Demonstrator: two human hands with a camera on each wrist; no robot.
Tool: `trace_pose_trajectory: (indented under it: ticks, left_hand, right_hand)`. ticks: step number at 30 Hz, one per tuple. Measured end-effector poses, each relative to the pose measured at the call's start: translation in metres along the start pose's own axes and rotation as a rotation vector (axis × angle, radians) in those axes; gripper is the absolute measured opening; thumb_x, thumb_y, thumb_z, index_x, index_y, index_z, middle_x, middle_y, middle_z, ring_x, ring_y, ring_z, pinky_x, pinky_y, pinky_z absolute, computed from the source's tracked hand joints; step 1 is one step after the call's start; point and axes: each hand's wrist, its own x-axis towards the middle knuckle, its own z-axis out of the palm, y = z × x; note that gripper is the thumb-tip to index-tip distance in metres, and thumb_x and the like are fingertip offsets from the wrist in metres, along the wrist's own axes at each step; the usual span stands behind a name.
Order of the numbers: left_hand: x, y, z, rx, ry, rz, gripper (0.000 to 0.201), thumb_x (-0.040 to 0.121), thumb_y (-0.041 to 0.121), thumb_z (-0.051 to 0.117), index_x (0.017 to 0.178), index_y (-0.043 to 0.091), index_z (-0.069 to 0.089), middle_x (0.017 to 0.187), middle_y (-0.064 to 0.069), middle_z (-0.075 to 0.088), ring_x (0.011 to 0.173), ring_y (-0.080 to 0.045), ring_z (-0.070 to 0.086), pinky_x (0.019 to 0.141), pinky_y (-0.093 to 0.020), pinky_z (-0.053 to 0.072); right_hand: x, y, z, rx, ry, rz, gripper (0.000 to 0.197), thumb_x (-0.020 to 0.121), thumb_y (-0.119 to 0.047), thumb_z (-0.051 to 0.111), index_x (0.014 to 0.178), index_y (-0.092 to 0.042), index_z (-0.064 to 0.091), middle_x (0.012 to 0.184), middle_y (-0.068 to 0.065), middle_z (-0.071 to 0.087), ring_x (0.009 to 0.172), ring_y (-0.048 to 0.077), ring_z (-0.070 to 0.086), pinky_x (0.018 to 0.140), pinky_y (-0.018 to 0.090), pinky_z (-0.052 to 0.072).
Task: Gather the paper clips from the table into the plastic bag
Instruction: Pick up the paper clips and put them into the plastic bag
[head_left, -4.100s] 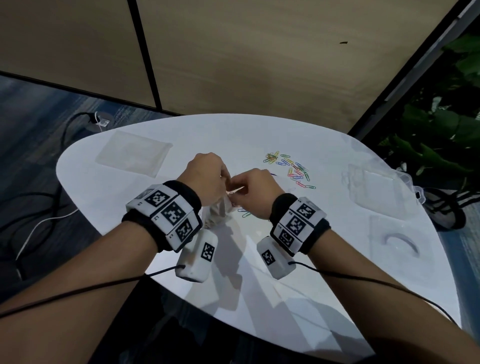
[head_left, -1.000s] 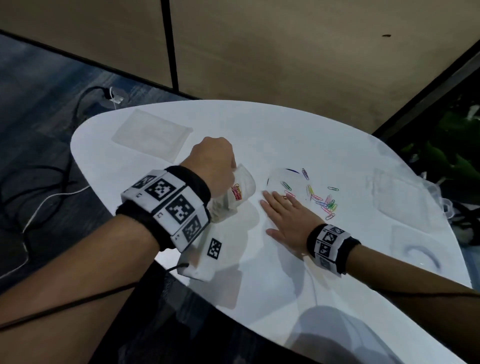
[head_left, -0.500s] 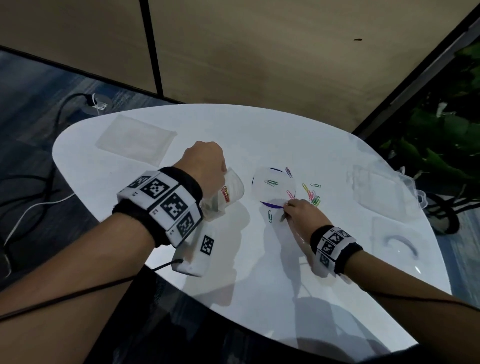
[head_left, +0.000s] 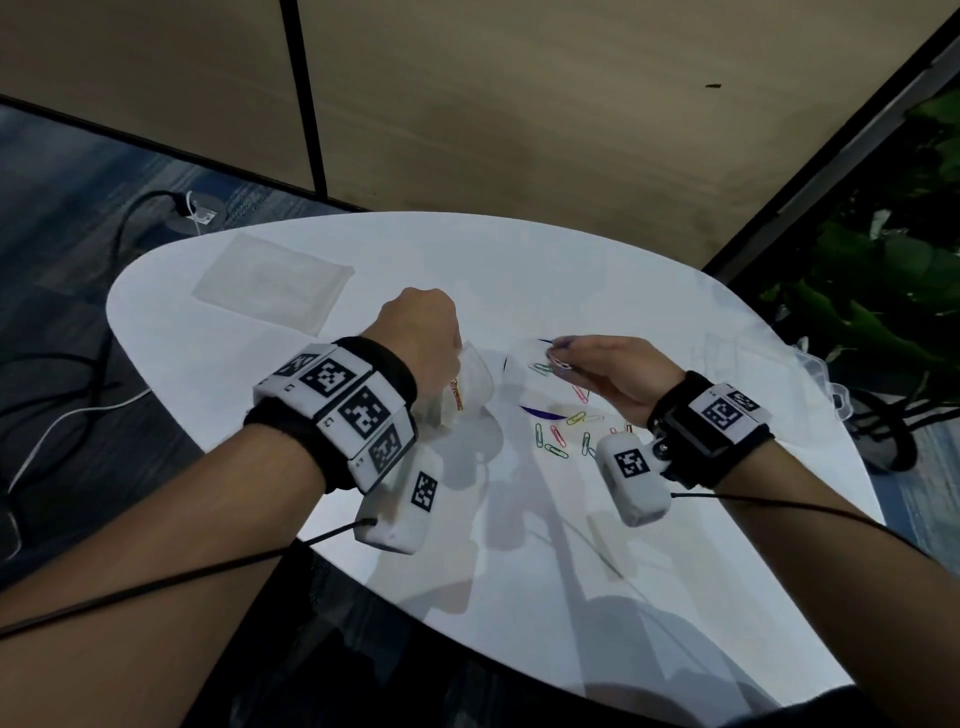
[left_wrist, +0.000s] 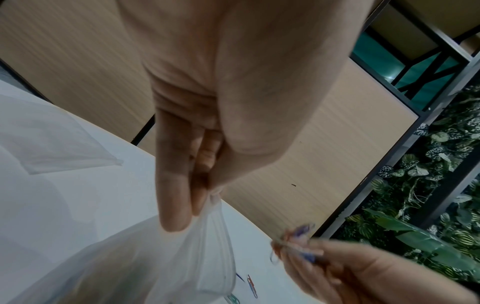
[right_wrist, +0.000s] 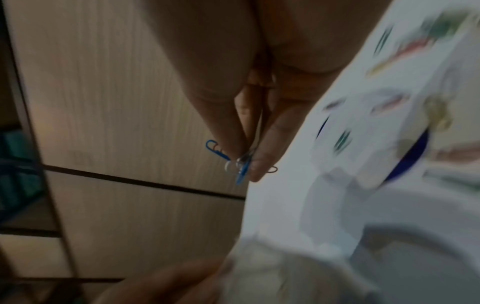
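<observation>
Above the white table (head_left: 519, 561), the right hand (head_left: 618, 371) is raised with its fingertips (right_wrist: 228, 144) pinched together on a small bunch of paper clips (right_wrist: 240, 164); blue and silver wire shows between thumb and fingers in the right wrist view. The left hand (head_left: 415, 332) holds the plastic bag (head_left: 462, 389) just beside it, thumb and fingers (left_wrist: 174, 185) clamped on the bag's upper edge. Some clips already lie inside the bag, visible through the film. The remaining loose clips (head_left: 561, 436) are scattered on the table beneath and near the right wrist, close to a clear round lid with a dark rim (head_left: 535, 374). A flat stack of spare bags (head_left: 270, 283) sits well apart at the far left of the table.

Assessment: the step in hand appears to be carrying the pinched clips to the bag mouth. Whether the mouth is open enough cannot be told from these views; the left wrist picture shows the film gathered at the grip. The left hand should spread the opening and tilt it toward the right hand. The right fingertips should pass inside the rim before parting, since thin wire clips tend to cling to each other and to skin, and a release above the rim risks dropping them back on the table. The task is judged partly done.
</observation>
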Motion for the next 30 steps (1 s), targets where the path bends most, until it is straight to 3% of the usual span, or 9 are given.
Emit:
trace_pose_trajectory:
  ticks: [3, 6, 11, 16, 18, 21, 23, 28, 30]
  left_hand:
    - [0.0, 0.001, 0.001, 0.0, 0.01, -0.006, 0.028, 0.091, 0.0, 0.051, 0.107, 0.007, 0.073, 0.093, -0.012, 0.072, 0.09, -0.031, 0.072, 0.087, -0.038, 0.06]
    - [0.0, 0.001, 0.004, -0.004, 0.038, -0.002, 0.024, 0.092, 0.004, 0.055, 0.107, 0.008, 0.073, 0.092, -0.011, 0.073, 0.09, -0.029, 0.072, 0.089, -0.038, 0.059]
    - [0.002, 0.0, 0.002, -0.021, 0.043, 0.0, 0.02, 0.093, 0.006, 0.058, 0.105, 0.009, 0.074, 0.093, -0.012, 0.073, 0.088, -0.03, 0.072, 0.086, -0.039, 0.06]
    - [0.003, -0.005, -0.002, -0.047, 0.052, -0.003, 0.025, 0.092, 0.003, 0.053, 0.109, 0.006, 0.071, 0.096, -0.013, 0.072, 0.09, -0.031, 0.072, 0.087, -0.039, 0.059]
    - [0.003, -0.007, -0.003, -0.051, 0.04, -0.005, 0.025, 0.092, 0.002, 0.051, 0.108, 0.004, 0.07, 0.092, -0.013, 0.071, 0.088, -0.031, 0.072, 0.086, -0.039, 0.06]
    - [0.003, -0.009, -0.005, -0.035, 0.039, 0.003, 0.024, 0.092, 0.001, 0.051, 0.107, 0.002, 0.069, 0.092, -0.014, 0.072, 0.086, -0.031, 0.072, 0.084, -0.039, 0.061]
    - [0.003, -0.01, -0.006, -0.023, 0.04, 0.005, 0.023, 0.092, 0.001, 0.052, 0.108, 0.003, 0.069, 0.093, -0.014, 0.073, 0.087, -0.03, 0.072, 0.084, -0.038, 0.06]
    - [0.007, -0.013, -0.006, -0.015, 0.035, 0.008, 0.021, 0.092, 0.003, 0.055, 0.108, 0.003, 0.07, 0.094, -0.014, 0.073, 0.087, -0.03, 0.072, 0.084, -0.038, 0.06]
    - [0.007, -0.011, -0.004, -0.01, 0.032, 0.003, 0.021, 0.091, 0.004, 0.056, 0.106, 0.004, 0.071, 0.093, -0.013, 0.072, 0.087, -0.031, 0.072, 0.083, -0.038, 0.061]
  right_hand:
    - [-0.015, -0.003, 0.039, 0.051, -0.158, 0.028, 0.025, 0.084, 0.008, 0.065, 0.107, 0.016, 0.062, 0.102, 0.012, 0.069, 0.089, 0.019, 0.071, 0.076, 0.021, 0.057]
    - [-0.021, 0.009, 0.07, -0.022, -0.155, 0.035, 0.019, 0.087, 0.004, 0.064, 0.103, 0.015, 0.064, 0.103, 0.02, 0.068, 0.08, 0.019, 0.071, 0.075, 0.021, 0.058]
    - [-0.024, 0.01, 0.084, -0.464, -0.232, -0.088, 0.021, 0.095, -0.006, 0.057, 0.111, -0.003, 0.07, 0.115, 0.016, 0.069, 0.085, 0.015, 0.067, 0.083, 0.024, 0.057]
    - [-0.014, -0.014, 0.061, -0.679, -0.087, -0.263, 0.021, 0.092, 0.002, 0.055, 0.101, -0.002, 0.074, 0.098, 0.015, 0.073, 0.085, 0.025, 0.074, 0.073, 0.033, 0.062]
    - [0.013, -0.011, 0.039, -0.91, 0.061, -0.327, 0.026, 0.094, -0.003, 0.051, 0.105, -0.01, 0.073, 0.107, 0.011, 0.073, 0.094, 0.024, 0.071, 0.084, 0.033, 0.059]
    - [0.052, 0.005, 0.009, -1.472, 0.042, -0.287, 0.039, 0.1, -0.028, 0.045, 0.137, -0.023, 0.053, 0.15, 0.004, 0.043, 0.137, 0.024, 0.041, 0.114, 0.035, 0.032]
    - [0.07, 0.023, -0.005, -1.722, -0.09, -0.186, 0.053, 0.102, -0.04, 0.036, 0.151, -0.023, 0.028, 0.163, 0.006, 0.012, 0.148, 0.029, 0.014, 0.119, 0.044, 0.021]
    - [0.08, 0.051, -0.008, -1.594, -0.001, -0.085, 0.066, 0.099, -0.046, 0.028, 0.154, -0.015, 0.01, 0.161, 0.016, 0.007, 0.147, 0.037, 0.011, 0.118, 0.05, 0.02]
    - [0.078, 0.06, 0.002, -1.594, -0.086, -0.13, 0.071, 0.096, -0.052, 0.022, 0.154, -0.012, 0.01, 0.161, 0.019, 0.005, 0.148, 0.038, 0.007, 0.119, 0.047, 0.017]
